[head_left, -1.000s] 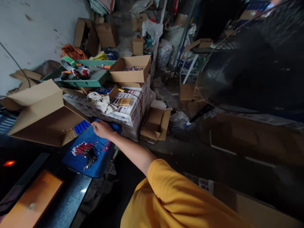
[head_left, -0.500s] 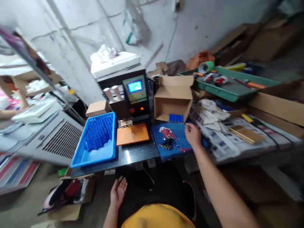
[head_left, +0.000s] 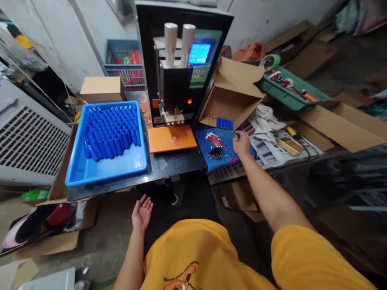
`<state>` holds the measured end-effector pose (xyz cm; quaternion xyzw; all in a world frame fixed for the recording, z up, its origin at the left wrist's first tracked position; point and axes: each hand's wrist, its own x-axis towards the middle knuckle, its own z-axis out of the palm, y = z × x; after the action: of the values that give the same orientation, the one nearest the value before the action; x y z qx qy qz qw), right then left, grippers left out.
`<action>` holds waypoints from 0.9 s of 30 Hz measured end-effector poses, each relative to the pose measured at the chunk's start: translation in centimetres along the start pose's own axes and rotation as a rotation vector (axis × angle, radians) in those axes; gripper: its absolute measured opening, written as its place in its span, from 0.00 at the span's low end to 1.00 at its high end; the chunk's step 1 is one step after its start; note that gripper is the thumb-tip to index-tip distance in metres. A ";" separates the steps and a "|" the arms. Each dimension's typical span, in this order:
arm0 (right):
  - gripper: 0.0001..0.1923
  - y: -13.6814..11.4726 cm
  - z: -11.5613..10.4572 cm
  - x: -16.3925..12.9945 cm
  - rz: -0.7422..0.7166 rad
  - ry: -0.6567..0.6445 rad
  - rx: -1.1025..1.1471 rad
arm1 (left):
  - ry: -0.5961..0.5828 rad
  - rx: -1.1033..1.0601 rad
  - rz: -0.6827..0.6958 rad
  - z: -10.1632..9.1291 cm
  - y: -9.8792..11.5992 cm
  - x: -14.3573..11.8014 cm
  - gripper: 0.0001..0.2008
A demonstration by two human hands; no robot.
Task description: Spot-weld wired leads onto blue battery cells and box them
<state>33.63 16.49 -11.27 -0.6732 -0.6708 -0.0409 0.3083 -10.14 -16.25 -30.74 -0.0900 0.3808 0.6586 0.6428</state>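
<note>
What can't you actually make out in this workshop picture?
Head view only:
- Whether the right hand pinches anything: its fingers curl away from the camera.
- The text on the machine's screen: too small.
- The ends of the red wire bundle: too fine.
- What lies deep in the open cardboard box: hidden by its flap.
- The small item in the left hand: too tiny.

Mid-frame orange plate (head_left: 171, 138) bare, open from front. Blue tray (head_left: 105, 169) blocks its left, machine (head_left: 178, 68) behind, wire bundle (head_left: 215, 145) and cardboard box (head_left: 232, 96) crowd the right.
</note>
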 end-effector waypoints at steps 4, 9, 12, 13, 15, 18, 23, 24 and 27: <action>0.13 -0.9 -0.3 0.1 -0.005 0.004 -0.040 | 0.001 -0.007 -0.019 -0.2 0.3 0.2 0.17; 0.14 -1.1 -0.2 0.5 -0.012 -0.005 -0.072 | 0.037 -0.022 -0.045 0.3 0.8 0.1 0.15; 0.14 -1.0 -0.3 0.9 -0.017 0.006 -0.085 | 0.039 -0.056 -0.063 0.1 0.9 0.0 0.14; 0.14 -1.0 -0.4 1.0 -0.021 0.014 -0.082 | 0.036 -0.070 -0.067 0.0 0.9 0.0 0.14; 0.14 -0.8 -0.4 1.2 -0.021 0.041 -0.064 | 0.034 -0.097 -0.071 -0.3 1.0 0.3 0.14; 0.14 -0.7 -0.4 1.5 -0.021 0.061 -0.028 | 0.053 -0.136 -0.054 -0.5 1.1 0.5 0.14; 0.13 -0.4 -0.4 1.8 0.000 0.067 -0.016 | 0.102 -0.163 -0.028 -0.7 1.3 -0.1 0.15; 0.13 -0.4 -0.6 1.7 0.004 0.071 -0.015 | 0.115 -0.160 -0.028 -1.1 1.2 -0.2 0.16; 0.13 -0.7 -1.4 1.1 0.017 0.046 0.000 | 0.162 -0.117 -0.013 -2.9 0.4 -0.2 0.19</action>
<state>33.54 16.71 -9.38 -0.6778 -0.6578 -0.0538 0.3240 -11.61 -18.14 -32.49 -0.1828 0.3921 0.6661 0.6076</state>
